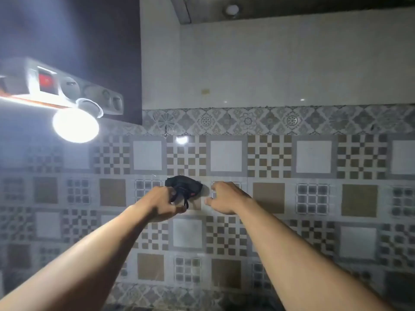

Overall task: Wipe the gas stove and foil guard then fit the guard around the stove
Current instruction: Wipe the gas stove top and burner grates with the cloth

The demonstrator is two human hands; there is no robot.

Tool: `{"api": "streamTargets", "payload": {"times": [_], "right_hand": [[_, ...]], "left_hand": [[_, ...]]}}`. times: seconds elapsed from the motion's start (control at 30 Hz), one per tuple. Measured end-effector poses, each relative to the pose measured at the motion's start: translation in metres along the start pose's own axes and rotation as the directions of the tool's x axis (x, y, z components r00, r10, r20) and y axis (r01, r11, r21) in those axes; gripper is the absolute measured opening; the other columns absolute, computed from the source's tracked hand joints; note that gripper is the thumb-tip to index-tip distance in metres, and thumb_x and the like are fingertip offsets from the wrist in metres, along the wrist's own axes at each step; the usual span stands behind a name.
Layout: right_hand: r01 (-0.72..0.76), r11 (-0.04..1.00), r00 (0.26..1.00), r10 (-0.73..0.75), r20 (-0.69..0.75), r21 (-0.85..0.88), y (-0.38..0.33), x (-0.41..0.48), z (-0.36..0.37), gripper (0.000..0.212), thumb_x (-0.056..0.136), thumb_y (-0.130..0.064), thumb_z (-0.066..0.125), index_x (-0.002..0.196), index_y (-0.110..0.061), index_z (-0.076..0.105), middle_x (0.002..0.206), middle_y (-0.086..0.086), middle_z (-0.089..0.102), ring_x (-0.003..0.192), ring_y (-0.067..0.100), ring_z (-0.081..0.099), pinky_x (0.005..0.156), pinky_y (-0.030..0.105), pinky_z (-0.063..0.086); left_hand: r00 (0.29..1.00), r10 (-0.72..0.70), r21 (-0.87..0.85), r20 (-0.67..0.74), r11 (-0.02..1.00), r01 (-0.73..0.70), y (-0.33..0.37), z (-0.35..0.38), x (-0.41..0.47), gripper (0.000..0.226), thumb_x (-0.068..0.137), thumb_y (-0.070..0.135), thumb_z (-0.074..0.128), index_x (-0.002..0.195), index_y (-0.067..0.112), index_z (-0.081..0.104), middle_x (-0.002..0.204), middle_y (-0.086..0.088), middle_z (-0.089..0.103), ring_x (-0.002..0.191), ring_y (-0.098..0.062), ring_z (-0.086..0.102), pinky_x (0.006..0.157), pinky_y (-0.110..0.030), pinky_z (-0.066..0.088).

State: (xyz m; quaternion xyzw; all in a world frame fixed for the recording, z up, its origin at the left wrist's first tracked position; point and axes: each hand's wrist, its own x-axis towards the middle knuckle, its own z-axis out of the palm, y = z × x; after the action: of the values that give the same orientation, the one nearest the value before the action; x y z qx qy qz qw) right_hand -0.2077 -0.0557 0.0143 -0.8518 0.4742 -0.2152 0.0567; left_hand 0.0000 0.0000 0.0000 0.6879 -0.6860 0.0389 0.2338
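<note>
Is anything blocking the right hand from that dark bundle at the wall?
Nothing visible does. Only bare tiled wall shows between the right hand and the dark bundle, which the left hand grips from the other side.

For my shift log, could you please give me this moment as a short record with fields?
left hand: grips a dark object at the tiled wall
right hand: beside it, fingers loosely curled, holding nothing visible
dark object: black, strap hanging; kind unclear
lighting: lit bulb upper left, below a socket board
stove and foil guard: not in view
</note>
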Motion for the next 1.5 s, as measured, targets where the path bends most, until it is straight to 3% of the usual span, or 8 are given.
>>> {"api": "streamTargets", "payload": {"times": [0.13, 0.33, 0.63, 0.83, 1.13, 1.33, 1.4, 1.5], "right_hand": [[0.015, 0.995, 0.998, -0.008, -0.068, 0.099, -0.018, 0.05, 0.026, 0.031, 0.089, -0.034, 0.059, 0.113, -0.015, 0.057, 0.106, 0.007, 0.063, 0.089, 0.027, 0.061, 0.078, 0.041, 0.056], [0.009, 0.988, 0.983, 0.019, -0.184, 0.153, -0.022, 0.106, 0.065, 0.043, 0.097, -0.027, 0.055, 0.136, -0.01, 0.048, 0.132, 0.011, 0.058, 0.115, 0.033, 0.057, 0.093, 0.043, 0.052], [-0.027, 0.985, 0.94, 0.083, -0.332, 0.17, -0.022, 0.144, 0.088, 0.022, 0.098, -0.022, 0.058, 0.112, -0.007, 0.067, 0.106, 0.01, 0.067, 0.088, 0.025, 0.064, 0.079, 0.039, 0.058], [-0.017, 0.989, 0.929, 0.071, -0.364, 0.148, -0.018, 0.147, 0.079, 0.013, 0.098, -0.024, 0.053, 0.102, -0.015, 0.061, 0.095, 0.005, 0.065, 0.08, 0.022, 0.063, 0.073, 0.041, 0.059], [0.041, 0.959, 0.96, 0.04, -0.277, 0.281, 0.0, 0.098, 0.043, 0.013, 0.095, -0.02, 0.053, 0.1, -0.018, 0.065, 0.09, 0.0, 0.067, 0.079, 0.014, 0.063, 0.07, 0.035, 0.057], [-0.07, 0.94, 0.981, 0.126, -0.15, 0.334, 0.027, 0.034, 0.031, 0.014, 0.085, -0.016, 0.049, 0.078, -0.007, 0.057, 0.072, 0.002, 0.053, 0.066, 0.018, 0.049, 0.058, 0.03, 0.031], [-0.106, 0.908, 0.978, 0.17, -0.125, 0.406, 0.043, 0.014, 0.03, 0.017, 0.085, -0.016, 0.05, 0.092, -0.003, 0.059, 0.079, 0.003, 0.056, 0.074, 0.021, 0.052, 0.064, 0.033, 0.034], [-0.131, 0.846, 0.982, 0.184, -0.051, 0.516, 0.07, -0.016, 0.034, 0.027, 0.087, -0.027, 0.061, 0.111, -0.015, 0.059, 0.107, 0.004, 0.065, 0.098, 0.024, 0.061, 0.08, 0.035, 0.047]], "left_hand": [[0.997, -0.023, -0.016, -0.069, 1.0, 0.022, -0.03, 0.003, 0.027, 0.041, 0.081, 0.047, 0.064, 0.11, 0.019, 0.068, 0.117, -0.003, 0.069, 0.104, -0.025, 0.063, 0.09, -0.036, 0.052], [0.966, -0.081, 0.003, -0.247, 0.996, 0.084, -0.056, 0.022, 0.072, 0.053, 0.088, 0.045, 0.057, 0.132, 0.016, 0.05, 0.13, -0.01, 0.06, 0.111, -0.029, 0.06, 0.086, -0.038, 0.049], [0.914, -0.108, -0.127, -0.39, 0.99, 0.063, -0.071, 0.045, 0.112, 0.022, 0.097, 0.031, 0.054, 0.114, 0.019, 0.062, 0.109, -0.006, 0.068, 0.09, -0.022, 0.063, 0.077, -0.036, 0.054], [0.902, -0.075, -0.22, -0.424, 0.975, -0.023, -0.068, 0.033, 0.116, 0.017, 0.097, 0.025, 0.052, 0.111, 0.019, 0.059, 0.106, -0.005, 0.067, 0.088, -0.021, 0.061, 0.074, -0.036, 0.053], [0.939, -0.055, -0.367, -0.341, 0.927, -0.079, -0.04, 0.017, 0.099, 0.022, 0.096, 0.024, 0.055, 0.114, 0.015, 0.063, 0.112, -0.011, 0.069, 0.104, -0.03, 0.064, 0.088, -0.046, 0.056], [0.966, -0.045, -0.484, -0.256, 0.87, -0.088, 0.007, 0.044, 0.067, 0.021, 0.093, 0.02, 0.058, 0.111, 0.014, 0.067, 0.106, -0.009, 0.069, 0.099, -0.026, 0.064, 0.084, -0.035, 0.054], [0.976, -0.033, -0.511, -0.214, 0.856, -0.083, 0.026, 0.056, 0.056, 0.021, 0.093, 0.022, 0.059, 0.111, 0.016, 0.066, 0.105, -0.008, 0.069, 0.098, -0.026, 0.064, 0.081, -0.033, 0.052], [0.984, -0.034, -0.529, -0.177, 0.846, -0.066, 0.056, 0.077, 0.041, 0.017, 0.091, 0.023, 0.064, 0.106, 0.018, 0.068, 0.1, -0.008, 0.07, 0.091, -0.024, 0.065, 0.072, -0.027, 0.047]]}}
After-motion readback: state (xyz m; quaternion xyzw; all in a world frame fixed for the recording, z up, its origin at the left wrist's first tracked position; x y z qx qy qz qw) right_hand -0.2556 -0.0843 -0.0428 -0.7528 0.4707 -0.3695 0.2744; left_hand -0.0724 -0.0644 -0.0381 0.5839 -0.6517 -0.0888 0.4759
